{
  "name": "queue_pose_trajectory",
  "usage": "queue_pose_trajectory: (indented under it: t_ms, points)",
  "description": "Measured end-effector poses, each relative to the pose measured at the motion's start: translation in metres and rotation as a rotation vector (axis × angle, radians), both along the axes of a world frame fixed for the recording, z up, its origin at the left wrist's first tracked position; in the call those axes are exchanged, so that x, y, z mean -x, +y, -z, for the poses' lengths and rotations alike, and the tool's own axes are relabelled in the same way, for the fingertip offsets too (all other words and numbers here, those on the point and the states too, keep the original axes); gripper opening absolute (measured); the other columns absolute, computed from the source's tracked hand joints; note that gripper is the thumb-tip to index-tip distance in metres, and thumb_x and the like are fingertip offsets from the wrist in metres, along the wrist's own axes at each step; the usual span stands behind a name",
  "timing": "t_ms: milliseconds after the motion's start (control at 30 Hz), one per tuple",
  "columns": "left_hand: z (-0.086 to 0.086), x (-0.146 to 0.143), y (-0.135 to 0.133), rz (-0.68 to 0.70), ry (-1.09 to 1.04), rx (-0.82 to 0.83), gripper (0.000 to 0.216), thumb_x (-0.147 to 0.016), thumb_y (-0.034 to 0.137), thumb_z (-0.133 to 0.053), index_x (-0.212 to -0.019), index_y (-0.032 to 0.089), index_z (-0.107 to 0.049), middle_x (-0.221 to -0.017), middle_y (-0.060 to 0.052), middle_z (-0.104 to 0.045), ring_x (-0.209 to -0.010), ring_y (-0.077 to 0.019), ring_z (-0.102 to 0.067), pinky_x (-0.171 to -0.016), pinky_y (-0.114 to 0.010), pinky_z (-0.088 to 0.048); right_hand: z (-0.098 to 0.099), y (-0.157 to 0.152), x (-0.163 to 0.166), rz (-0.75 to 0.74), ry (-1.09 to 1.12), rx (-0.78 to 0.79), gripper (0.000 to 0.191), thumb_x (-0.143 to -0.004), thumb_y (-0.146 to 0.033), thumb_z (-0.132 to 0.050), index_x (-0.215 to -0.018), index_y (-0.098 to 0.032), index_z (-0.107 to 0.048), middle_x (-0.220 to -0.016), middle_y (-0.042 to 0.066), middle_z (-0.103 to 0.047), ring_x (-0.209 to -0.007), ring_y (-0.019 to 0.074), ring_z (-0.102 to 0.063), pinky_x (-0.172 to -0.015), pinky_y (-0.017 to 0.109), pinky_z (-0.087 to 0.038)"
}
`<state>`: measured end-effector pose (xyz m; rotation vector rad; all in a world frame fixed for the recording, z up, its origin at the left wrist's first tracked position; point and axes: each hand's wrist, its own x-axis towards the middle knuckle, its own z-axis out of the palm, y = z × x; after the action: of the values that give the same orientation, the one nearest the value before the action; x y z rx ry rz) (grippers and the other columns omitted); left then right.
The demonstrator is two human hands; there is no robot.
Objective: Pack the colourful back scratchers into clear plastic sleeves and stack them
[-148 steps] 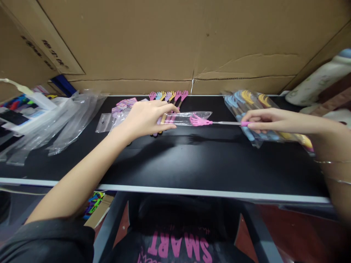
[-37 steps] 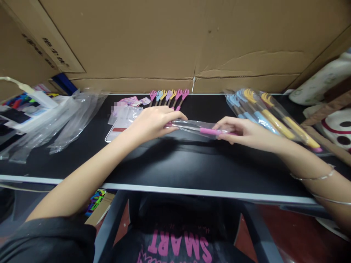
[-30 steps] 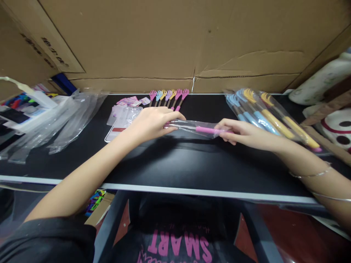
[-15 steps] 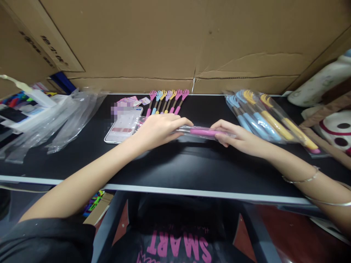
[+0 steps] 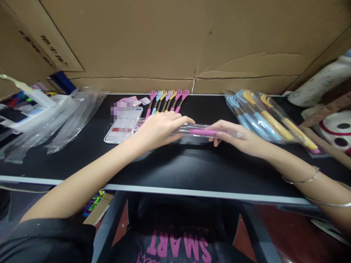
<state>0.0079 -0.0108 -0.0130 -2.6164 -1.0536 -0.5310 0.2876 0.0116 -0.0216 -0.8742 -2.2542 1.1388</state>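
Note:
A pink-handled back scratcher (image 5: 201, 132) lies level inside a clear plastic sleeve (image 5: 182, 128), held above the black table between both hands. My left hand (image 5: 163, 129) is closed over its left part and covers much of it; the claw end is mostly hidden. My right hand (image 5: 233, 135) pinches the sleeve and the end of the pink handle. Just behind my left hand, several unwrapped back scratchers (image 5: 166, 100) in pink, blue, yellow and purple lie in a row. To the right, several bagged back scratchers (image 5: 260, 117) with blue and yellow handles lie together.
A phone (image 5: 123, 126) lies left of my left hand, with small printed cards (image 5: 131, 101) behind it. Clear plastic sleeves (image 5: 74, 124) are spread at the left. Cardboard (image 5: 175, 40) walls the back. A white bottle (image 5: 320, 82) leans at the far right.
My right hand has shifted slightly left along the pink handle, and more of the sleeve's end now shows past its fingers. My left hand has stayed nearly still.

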Motion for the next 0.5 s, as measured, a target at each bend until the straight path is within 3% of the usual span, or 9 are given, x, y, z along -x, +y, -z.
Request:
queue_pose_trajectory:
  t_ms: [267,500]
  points:
    - [-0.018,0.018,0.004,-0.180,0.020,0.117,0.033,-0.089,0.036,-0.060,-0.122,0.029,-0.062,-0.100,0.000,-0.072,-0.090,-0.0179,-0.067,-0.068,-0.022,-0.040,-0.003,0.018,-0.017,0.112,0.030,-0.040,0.037,-0.090,-0.052,-0.060,-0.109,-0.021,-0.067,-0.086,0.004,-0.069,-0.075,0.0168,-0.064,-0.072,0.033,-0.052]
    - [-0.018,0.034,0.016,-0.097,-0.021,0.268,0.037,-0.091,0.036,-0.057,-0.127,0.026,-0.060,-0.113,-0.002,-0.071,-0.097,-0.0175,-0.065,-0.076,-0.024,-0.041,-0.009,0.028,-0.035,0.157,-0.005,-0.032,0.037,-0.087,-0.055,-0.062,-0.107,-0.024,-0.068,-0.085,0.004,-0.069,-0.073,0.0192,-0.065,-0.072,0.037,-0.052]
